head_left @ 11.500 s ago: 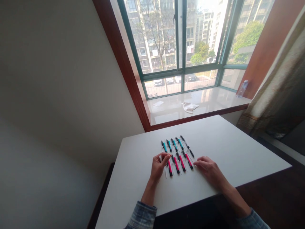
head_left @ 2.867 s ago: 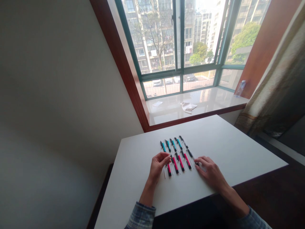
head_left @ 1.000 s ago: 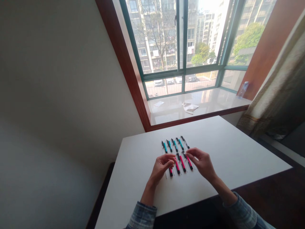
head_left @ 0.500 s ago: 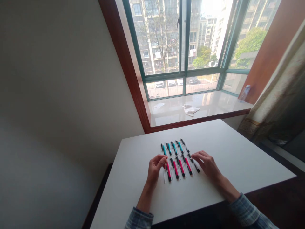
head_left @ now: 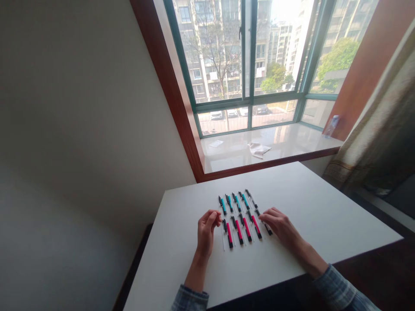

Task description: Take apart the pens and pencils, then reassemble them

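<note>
My left grip (head_left: 206, 226) curled by pink-and-black plastic tubes (head_left: 230, 234), my right grip (head_left: 279, 223) by slim black rods (head_left: 268, 229). Their hold was unclear.

Disassembled pens lie in two rows on a white tabletop (head_left: 266, 263): turquoise barrels (head_left: 237, 202) far, pink barrels (head_left: 239, 231) near. Left hand (head_left: 206, 228) curled beside the near row's left end; right hand (head_left: 279, 222) by black pen parts (head_left: 268, 229), contact unclear.

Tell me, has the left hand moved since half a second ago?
Yes: the left hand has shifted left, farther from the leftmost pink barrel on the white table.
</note>
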A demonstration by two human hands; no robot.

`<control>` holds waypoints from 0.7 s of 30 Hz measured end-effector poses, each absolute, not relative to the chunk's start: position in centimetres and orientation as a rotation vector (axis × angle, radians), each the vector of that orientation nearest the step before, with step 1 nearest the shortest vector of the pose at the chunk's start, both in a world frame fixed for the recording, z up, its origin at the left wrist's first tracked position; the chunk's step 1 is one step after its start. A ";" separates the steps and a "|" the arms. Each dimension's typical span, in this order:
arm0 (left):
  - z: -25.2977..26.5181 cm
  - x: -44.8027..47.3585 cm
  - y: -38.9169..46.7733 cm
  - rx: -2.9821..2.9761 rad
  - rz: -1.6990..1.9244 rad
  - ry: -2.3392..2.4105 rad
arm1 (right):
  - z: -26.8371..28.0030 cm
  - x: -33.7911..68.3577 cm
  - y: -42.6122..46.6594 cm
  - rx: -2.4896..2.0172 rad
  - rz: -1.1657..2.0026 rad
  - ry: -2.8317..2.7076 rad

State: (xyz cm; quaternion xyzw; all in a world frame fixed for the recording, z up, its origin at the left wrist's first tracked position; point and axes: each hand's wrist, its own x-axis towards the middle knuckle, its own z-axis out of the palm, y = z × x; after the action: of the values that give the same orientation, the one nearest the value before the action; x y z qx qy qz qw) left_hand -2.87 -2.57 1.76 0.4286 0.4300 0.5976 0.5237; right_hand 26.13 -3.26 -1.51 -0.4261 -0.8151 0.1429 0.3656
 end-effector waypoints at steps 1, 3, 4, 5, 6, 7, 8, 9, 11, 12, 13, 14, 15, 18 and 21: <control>1.8 -2.9 -2.6 1.028 1.428 1.031 | -1.5 26.2 -3.3 -1.097 0.369 -2.098; 1.8 -2.9 -2.6 1.035 1.424 1.040 | -1.4 26.2 -3.3 -1.101 0.372 -2.100; 1.8 -2.9 -2.6 1.038 1.422 1.046 | -1.4 26.3 -3.3 -1.102 0.373 -2.102; 1.8 -2.9 -2.6 1.040 1.423 1.050 | -1.5 26.3 -3.3 -1.102 0.373 -2.105; 1.9 -2.9 -2.6 1.041 1.426 1.052 | -1.5 26.3 -3.3 -1.102 0.372 -2.108; 1.9 -2.9 -2.5 1.041 1.428 1.052 | -1.5 26.3 -3.3 -1.100 0.368 -2.110; 1.9 -2.9 -2.5 1.041 1.429 1.053 | -1.6 26.3 -3.2 -1.096 0.364 -2.111; 1.9 -2.9 -2.5 1.043 1.429 1.055 | -1.6 26.2 -3.2 -1.092 0.359 -2.108; 1.9 -2.9 -2.5 1.052 1.424 1.066 | -1.6 26.2 -3.2 -1.082 0.353 -2.097; 2.0 -2.9 -2.5 1.059 1.419 1.073 | -1.5 26.2 -3.2 -1.075 0.354 -2.091; 2.0 -2.9 -2.5 1.064 1.416 1.078 | -1.5 26.2 -3.2 -1.068 0.356 -2.086; 2.0 -2.9 -2.5 1.066 1.415 1.080 | -1.5 26.2 -3.2 -1.062 0.358 -2.082; 2.1 -2.9 -2.6 1.066 1.416 1.080 | -1.5 26.2 -3.2 -1.056 0.361 -2.080; 2.1 -2.8 -2.6 1.058 1.426 1.072 | -1.6 26.3 -3.3 -1.056 0.363 -2.056; 2.1 -2.8 -2.7 1.055 1.417 1.062 | -2.1 26.3 -3.1 -1.061 0.348 -2.008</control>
State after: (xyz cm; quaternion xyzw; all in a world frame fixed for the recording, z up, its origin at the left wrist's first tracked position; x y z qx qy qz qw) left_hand -2.75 -2.72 2.12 0.4390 0.4420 0.5895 0.5141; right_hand 26.30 -3.12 -2.05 -0.4214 -0.7972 0.1382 0.4096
